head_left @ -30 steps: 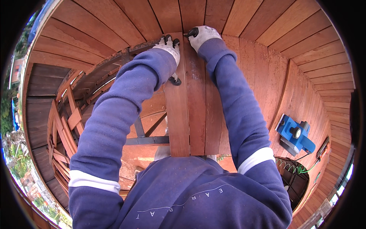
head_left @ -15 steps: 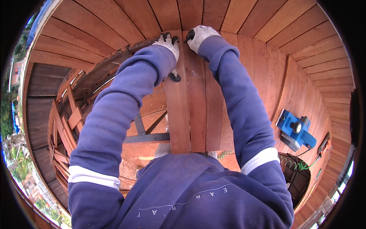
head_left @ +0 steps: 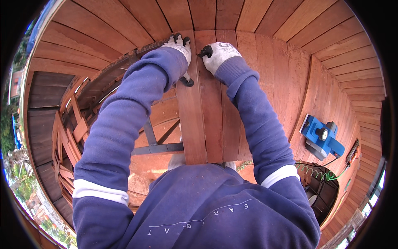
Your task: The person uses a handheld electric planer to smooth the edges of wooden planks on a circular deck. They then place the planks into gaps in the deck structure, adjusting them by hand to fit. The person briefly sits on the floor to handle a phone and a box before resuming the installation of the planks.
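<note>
Both gloved hands are on a row of wooden planks. My left hand (head_left: 179, 49) lies over the far part of the leftmost plank (head_left: 191, 124), fingers spread, thumb lower down on its face. My right hand (head_left: 219, 56) is closed at the seam between that plank and the neighbouring darker plank (head_left: 211, 120), fingertips pressed together; whether they hold anything small is hidden.
A blue power planer (head_left: 321, 135) rests on boards at the right, beside a green coiled hose (head_left: 331, 176) and a dark round opening. Loose wood strips (head_left: 72, 141) and metal frame bars (head_left: 157, 148) are at the left. A curved slatted wooden wall surrounds me.
My right hand has moved down toward me along the seam. My left hand stays on the plank, appearing slightly higher and further left.
</note>
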### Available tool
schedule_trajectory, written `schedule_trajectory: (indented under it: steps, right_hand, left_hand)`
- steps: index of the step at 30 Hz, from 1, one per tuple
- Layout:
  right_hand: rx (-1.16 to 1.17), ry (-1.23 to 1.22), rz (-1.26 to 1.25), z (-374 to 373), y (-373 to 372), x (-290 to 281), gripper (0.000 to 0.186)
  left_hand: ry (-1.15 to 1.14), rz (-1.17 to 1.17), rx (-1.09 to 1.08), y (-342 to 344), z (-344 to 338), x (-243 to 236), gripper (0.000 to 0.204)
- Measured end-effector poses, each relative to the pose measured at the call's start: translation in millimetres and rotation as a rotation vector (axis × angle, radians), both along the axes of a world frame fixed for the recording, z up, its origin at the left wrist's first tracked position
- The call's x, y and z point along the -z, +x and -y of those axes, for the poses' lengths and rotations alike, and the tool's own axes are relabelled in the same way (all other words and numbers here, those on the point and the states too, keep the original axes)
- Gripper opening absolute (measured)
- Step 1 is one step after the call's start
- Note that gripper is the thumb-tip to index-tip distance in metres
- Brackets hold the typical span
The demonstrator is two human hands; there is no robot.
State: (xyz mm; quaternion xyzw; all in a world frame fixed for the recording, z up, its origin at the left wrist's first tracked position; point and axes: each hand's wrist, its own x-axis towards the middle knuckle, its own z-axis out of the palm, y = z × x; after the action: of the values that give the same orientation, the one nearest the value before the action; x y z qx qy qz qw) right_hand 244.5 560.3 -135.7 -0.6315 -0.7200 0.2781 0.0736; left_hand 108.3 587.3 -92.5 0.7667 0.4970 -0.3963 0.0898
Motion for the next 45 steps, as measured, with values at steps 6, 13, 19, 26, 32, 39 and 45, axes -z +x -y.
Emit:
schedule_trajectory:
  steps: [6,13,19,26,32,39,45]
  right_hand:
    - [0.099,0.029,-0.018,-22,4,3,0.027]
    - [0.048,0.01,-0.032,42,0,1,0.023]
    - [0.193,0.132,-0.088,36,-6,11,0.023]
    - [0.076,0.039,-0.073,51,1,0,0.021]
    - [0.189,0.126,-0.059,115,-11,7,0.021]
    - [0.133,0.095,-0.05,68,-3,4,0.021]
    - [0.157,0.064,-0.068,156,-7,-7,0.018]
  left_hand:
    - [0.012,0.056,0.051,-1,-7,15,0.139]
    - [0.023,0.05,0.055,-7,-6,20,0.138]
    - [0.029,0.024,0.074,-1,-6,14,0.14]
    - [0.024,0.02,0.061,-5,-4,14,0.139]
    - [0.047,-0.007,0.077,1,-7,21,0.138]
    - [0.084,0.026,0.062,-4,-9,30,0.139]
    - [0.047,0.021,0.071,3,-9,22,0.14]
